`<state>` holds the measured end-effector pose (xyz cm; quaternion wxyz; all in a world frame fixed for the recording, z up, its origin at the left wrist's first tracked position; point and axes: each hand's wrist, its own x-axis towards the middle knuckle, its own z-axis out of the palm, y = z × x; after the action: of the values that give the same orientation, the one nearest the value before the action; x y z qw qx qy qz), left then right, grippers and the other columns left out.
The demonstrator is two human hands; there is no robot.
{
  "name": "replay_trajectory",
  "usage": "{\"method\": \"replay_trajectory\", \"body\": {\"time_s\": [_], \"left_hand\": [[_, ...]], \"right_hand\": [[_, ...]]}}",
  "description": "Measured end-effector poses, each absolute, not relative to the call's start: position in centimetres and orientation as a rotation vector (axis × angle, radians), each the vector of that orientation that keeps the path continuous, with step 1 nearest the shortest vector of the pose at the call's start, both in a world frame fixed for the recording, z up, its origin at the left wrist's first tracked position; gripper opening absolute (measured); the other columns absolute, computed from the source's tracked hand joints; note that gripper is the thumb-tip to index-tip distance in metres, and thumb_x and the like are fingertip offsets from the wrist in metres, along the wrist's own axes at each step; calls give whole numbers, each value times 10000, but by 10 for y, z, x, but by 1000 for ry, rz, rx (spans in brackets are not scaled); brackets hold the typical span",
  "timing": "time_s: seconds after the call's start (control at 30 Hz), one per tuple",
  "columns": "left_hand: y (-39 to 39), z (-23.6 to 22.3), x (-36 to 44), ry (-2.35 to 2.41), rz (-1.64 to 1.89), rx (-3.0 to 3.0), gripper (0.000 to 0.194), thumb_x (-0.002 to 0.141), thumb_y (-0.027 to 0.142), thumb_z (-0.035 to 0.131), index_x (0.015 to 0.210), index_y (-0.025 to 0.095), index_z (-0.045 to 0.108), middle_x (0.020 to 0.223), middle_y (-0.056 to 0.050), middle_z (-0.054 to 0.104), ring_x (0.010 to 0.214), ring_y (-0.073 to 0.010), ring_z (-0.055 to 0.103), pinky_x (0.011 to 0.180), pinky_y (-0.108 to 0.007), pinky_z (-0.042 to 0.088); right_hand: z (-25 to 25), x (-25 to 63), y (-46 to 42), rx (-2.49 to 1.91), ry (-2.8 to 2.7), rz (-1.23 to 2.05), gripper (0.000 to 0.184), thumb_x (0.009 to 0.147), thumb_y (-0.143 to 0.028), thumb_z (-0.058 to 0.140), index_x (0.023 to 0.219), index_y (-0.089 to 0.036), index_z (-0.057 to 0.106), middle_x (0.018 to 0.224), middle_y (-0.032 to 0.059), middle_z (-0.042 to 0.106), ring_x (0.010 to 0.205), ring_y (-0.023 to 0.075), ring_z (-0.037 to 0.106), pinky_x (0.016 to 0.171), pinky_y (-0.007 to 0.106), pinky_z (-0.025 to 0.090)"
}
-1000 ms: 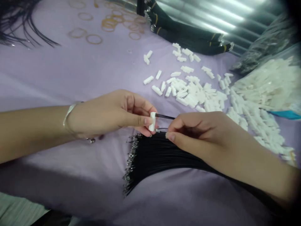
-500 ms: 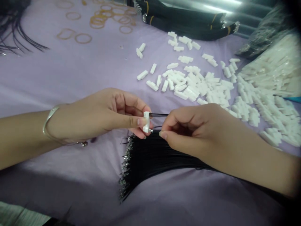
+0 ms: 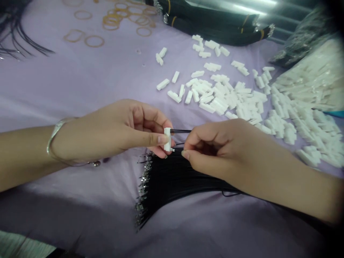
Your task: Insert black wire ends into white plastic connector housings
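My left hand [image 3: 120, 129] pinches the connector [image 3: 167, 143], light and stiff by its look, above the bundle [image 3: 182, 173]. My right hand [image 3: 231, 150] grips thin wires [image 3: 181, 131] beside it; seemingly limp, best held just behind the metal tip [image 3: 172, 149].

Connectors [image 3: 219, 98] on cloth [image 3: 88, 79] behind wires [image 3: 177, 175], bag [image 3: 314, 77] far right, rubber bands [image 3: 111, 21] back left

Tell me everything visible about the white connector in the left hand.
The white connector looks like hard plastic: a small, narrow block with fine teeth along its left side. Its length runs up and down the picture. The left hand pinches it, thumb across its middle. Black wires extend from its upper right; a metal tip sits at its lower right, insertion unclear.
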<state>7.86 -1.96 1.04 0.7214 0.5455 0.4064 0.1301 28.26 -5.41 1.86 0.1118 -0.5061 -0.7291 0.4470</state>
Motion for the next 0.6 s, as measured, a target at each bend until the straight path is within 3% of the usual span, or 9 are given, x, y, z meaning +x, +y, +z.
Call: {"method": "replay_trajectory", "body": {"time_s": [0.37, 0.47, 0.6], "left_hand": [[-26, 9, 84, 971, 346, 1194, 40, 799, 84, 621, 814, 119, 610, 677, 24, 722, 636, -94, 689, 579, -112, 529], [-25, 9, 84, 977, 356, 1192, 35, 804, 94, 638, 801, 125, 620, 696, 4, 725, 658, -111, 695, 617, -133, 553], [-22, 8, 84, 930, 376, 1164, 50, 811, 92, 622, 803, 138, 640, 715, 9, 716, 685, -105, 695, 633, -133, 555]], "right_hand": [[13, 276, -51, -1445, -2260, 1245, 168, 796, -187, 539, 650, -182, 623, 476, -68, 488, 420, 53, 388, 378, 203, 258], [15, 277, -55, -1419, -2349, 1091, 180, 830, -200, 527, 676, -194, 622, 499, -66, 507, 434, 62, 423, 404, 210, 295], [19, 279, -68, -1216, -2518, 595, 121, 868, -210, 529, 908, -197, 642, 826, 26, 640, 716, 143, 584, 631, 270, 464]]}}
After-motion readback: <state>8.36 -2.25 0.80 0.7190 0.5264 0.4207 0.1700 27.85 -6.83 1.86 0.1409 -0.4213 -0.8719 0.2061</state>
